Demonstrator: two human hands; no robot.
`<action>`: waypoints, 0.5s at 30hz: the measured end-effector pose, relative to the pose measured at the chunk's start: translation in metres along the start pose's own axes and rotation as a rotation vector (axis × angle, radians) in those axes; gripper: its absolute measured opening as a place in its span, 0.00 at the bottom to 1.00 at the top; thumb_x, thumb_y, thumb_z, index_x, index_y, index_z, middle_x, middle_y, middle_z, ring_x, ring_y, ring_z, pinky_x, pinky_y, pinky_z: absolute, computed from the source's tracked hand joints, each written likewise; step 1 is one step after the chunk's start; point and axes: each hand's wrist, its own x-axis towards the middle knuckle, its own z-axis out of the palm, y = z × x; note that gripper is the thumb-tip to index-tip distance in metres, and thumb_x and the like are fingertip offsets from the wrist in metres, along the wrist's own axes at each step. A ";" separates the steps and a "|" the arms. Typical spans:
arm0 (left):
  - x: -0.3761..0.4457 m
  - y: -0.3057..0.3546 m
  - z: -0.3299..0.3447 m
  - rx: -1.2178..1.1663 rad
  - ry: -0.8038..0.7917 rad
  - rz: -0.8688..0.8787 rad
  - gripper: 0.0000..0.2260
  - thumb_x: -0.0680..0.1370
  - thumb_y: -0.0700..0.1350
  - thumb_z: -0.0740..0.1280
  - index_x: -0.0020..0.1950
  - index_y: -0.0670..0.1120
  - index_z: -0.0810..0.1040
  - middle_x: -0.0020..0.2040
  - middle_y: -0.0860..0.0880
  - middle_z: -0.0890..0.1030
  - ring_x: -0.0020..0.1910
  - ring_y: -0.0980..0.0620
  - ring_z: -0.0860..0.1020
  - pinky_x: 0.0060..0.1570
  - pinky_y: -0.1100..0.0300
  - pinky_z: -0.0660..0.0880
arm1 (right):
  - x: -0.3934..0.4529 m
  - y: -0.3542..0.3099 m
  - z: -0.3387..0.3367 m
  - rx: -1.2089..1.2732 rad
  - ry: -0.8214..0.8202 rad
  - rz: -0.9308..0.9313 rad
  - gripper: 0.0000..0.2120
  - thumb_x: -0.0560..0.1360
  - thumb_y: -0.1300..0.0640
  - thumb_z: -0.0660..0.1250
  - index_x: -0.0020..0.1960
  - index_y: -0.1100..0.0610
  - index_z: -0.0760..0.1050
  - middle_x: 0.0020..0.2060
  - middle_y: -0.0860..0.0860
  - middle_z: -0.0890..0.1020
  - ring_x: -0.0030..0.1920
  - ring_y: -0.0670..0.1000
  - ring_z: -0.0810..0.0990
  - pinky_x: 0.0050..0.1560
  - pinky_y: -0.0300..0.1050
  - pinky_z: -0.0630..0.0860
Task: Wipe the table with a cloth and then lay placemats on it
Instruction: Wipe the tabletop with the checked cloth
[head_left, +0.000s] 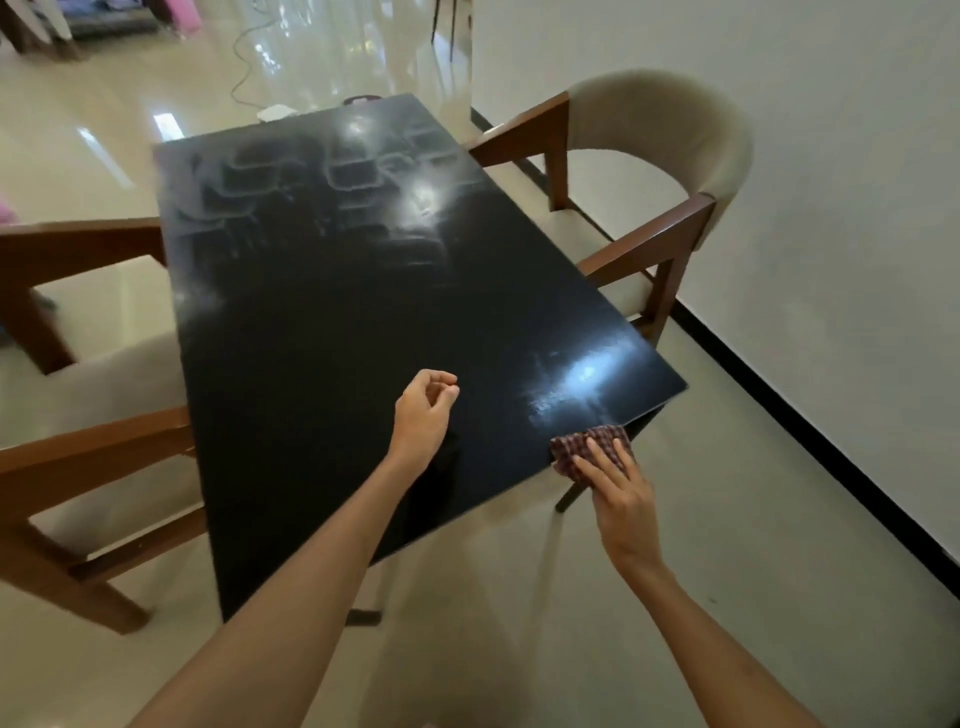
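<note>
The right hand (618, 493), in the lower right of the frame, lies with its fingers (597, 457) fairly straight and spread flat on top of the cloth (582, 447), pressing it down rather than gripping it. The left hand (423, 410), near the centre, hovers over or rests on the table with its fingers loosely curled and holding nothing. The cloth, a dark checked rag, sits bunched at the near right corner of the black table (337, 312), partly hanging past the edge. Bunched as it is, it has only a weak long axis, running roughly along the table's near edge, from lower left towards the right corner. Since it is held only by flat pressure at the rim, a stroke further outward could carry it off the edge and drop it to the floor. The glossy top shows smeared streaks in the upper left and a bright patch near the cloth, so a hurried pass would likely leave marks. The table's own long axis runs from the lower centre up towards the upper left. Chairs (675, 171) stand just beside both long sides. No placemats are in view.
</note>
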 end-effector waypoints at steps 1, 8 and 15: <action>0.005 0.006 0.015 -0.004 -0.009 0.009 0.04 0.79 0.41 0.65 0.52 0.46 0.77 0.44 0.52 0.78 0.42 0.58 0.76 0.41 0.69 0.72 | 0.008 0.010 -0.008 0.055 0.035 0.050 0.27 0.67 0.73 0.74 0.63 0.56 0.79 0.65 0.52 0.77 0.67 0.60 0.73 0.59 0.62 0.75; 0.026 0.070 0.137 -0.036 -0.252 0.048 0.05 0.78 0.41 0.65 0.53 0.47 0.77 0.46 0.51 0.79 0.46 0.56 0.77 0.45 0.64 0.74 | 0.101 0.031 -0.082 1.001 0.221 0.911 0.10 0.79 0.57 0.64 0.60 0.55 0.75 0.49 0.49 0.81 0.55 0.56 0.80 0.54 0.49 0.79; 0.083 0.145 0.242 -0.141 -0.438 -0.040 0.12 0.79 0.49 0.64 0.61 0.46 0.73 0.54 0.49 0.77 0.53 0.53 0.76 0.46 0.65 0.72 | 0.178 0.112 -0.109 1.506 -0.169 1.108 0.26 0.72 0.46 0.71 0.64 0.59 0.74 0.59 0.61 0.80 0.60 0.62 0.78 0.64 0.63 0.72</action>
